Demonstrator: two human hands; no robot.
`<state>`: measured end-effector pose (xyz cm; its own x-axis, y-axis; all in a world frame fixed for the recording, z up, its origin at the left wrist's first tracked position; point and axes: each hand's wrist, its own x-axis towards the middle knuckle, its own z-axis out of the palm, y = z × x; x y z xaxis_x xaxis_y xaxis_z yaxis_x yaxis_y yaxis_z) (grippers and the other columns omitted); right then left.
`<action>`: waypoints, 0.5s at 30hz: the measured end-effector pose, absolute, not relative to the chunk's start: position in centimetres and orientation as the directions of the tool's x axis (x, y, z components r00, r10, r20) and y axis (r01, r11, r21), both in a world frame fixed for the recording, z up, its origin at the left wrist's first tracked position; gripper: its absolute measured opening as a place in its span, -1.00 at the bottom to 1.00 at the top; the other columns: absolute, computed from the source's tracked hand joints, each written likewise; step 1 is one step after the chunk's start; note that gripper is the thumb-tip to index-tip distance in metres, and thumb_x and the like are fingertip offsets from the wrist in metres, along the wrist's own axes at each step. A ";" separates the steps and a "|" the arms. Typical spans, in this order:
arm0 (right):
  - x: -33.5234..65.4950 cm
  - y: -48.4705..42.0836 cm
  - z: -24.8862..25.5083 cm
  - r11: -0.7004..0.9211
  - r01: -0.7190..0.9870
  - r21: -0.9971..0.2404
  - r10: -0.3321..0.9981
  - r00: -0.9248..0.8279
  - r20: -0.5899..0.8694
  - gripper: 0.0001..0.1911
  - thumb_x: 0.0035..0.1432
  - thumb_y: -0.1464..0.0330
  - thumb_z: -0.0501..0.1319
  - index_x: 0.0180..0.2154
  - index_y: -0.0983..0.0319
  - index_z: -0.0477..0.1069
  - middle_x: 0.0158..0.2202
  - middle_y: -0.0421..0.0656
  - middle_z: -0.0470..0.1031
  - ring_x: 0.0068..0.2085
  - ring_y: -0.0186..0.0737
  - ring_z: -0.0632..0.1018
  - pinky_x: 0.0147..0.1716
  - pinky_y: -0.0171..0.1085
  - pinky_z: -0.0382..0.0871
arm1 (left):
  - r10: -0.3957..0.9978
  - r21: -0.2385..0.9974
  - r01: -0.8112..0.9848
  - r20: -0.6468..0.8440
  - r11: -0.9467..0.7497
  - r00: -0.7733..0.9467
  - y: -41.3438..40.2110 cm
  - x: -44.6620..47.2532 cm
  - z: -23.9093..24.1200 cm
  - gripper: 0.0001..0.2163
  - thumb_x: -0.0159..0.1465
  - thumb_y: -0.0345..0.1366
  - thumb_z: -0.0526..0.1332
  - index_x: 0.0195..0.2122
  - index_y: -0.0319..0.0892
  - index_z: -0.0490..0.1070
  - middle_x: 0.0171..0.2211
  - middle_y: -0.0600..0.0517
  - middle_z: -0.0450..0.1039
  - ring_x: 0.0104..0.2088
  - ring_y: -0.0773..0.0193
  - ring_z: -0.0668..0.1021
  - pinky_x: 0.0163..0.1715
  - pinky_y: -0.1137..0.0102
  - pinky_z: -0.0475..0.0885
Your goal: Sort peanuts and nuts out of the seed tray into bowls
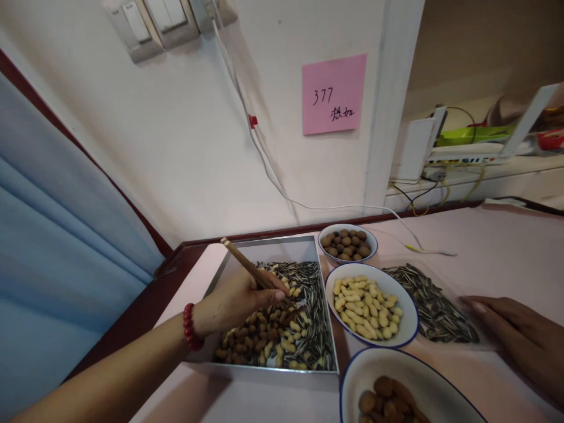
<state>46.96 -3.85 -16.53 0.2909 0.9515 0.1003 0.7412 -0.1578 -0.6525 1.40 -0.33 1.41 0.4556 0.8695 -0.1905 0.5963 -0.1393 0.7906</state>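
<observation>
My left hand (247,294), with a red bead bracelet (190,328) at the wrist, is closed around a pair of wooden chopsticks (244,261). Their tips point down into a shallow silver-grey tray (264,369) and are hidden by the fingers. Unshelled peanuts (288,341), darker round or oval nuts (247,341) and striped sunflower seeds (315,294) lie mixed in it. At the right, the fingers of my right hand (520,329) are closed at the edge of a clear container (487,346) of sunflower seeds (434,305).
Beside the tray stand white blue-rimmed bowls: one of round brown nuts (346,244), one of peanuts (368,308), and a nearer one of brown nuts (388,399). A white cable (352,207) crosses the table's back. A blue curtain (57,247) hangs left; a white router (467,155) stands right.
</observation>
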 end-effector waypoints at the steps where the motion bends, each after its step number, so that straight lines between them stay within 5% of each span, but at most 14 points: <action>1: 46.9 -3.9 -16.4 -0.156 0.741 -0.653 0.951 0.291 0.102 -0.32 0.05 -0.24 -0.03 -0.22 0.08 0.60 -0.07 -0.11 0.62 0.01 0.13 0.57 0.12 0.08 0.39 | 0.872 0.784 0.603 -0.185 -0.147 0.453 -0.3 1.3 1.4 -0.77 0.25 -0.16 0.31 -0.21 -0.22 0.60 -0.29 -0.07 0.63 -0.27 0.21 0.58 -0.24 0.34 0.50; 15: 47.1 -3.8 -16.7 -0.168 0.747 -0.643 0.956 0.283 0.079 -0.32 0.09 -0.24 -0.05 -0.20 0.08 0.59 -0.05 -0.13 0.61 0.02 0.09 0.56 0.12 0.06 0.37 | 0.840 0.725 0.629 -0.129 -0.282 0.526 -0.4 0.5 0.7 -0.82 0.28 -0.22 0.30 -0.16 -0.13 0.63 -0.16 -0.05 0.65 -0.14 0.17 0.63 -0.09 0.30 0.54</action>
<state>47.10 -3.82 -16.75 0.2828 0.9559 0.0791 0.7474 -0.1679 -0.6428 0.48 -0.36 0.70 0.5264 0.8403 -0.1293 0.6288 -0.2824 0.7245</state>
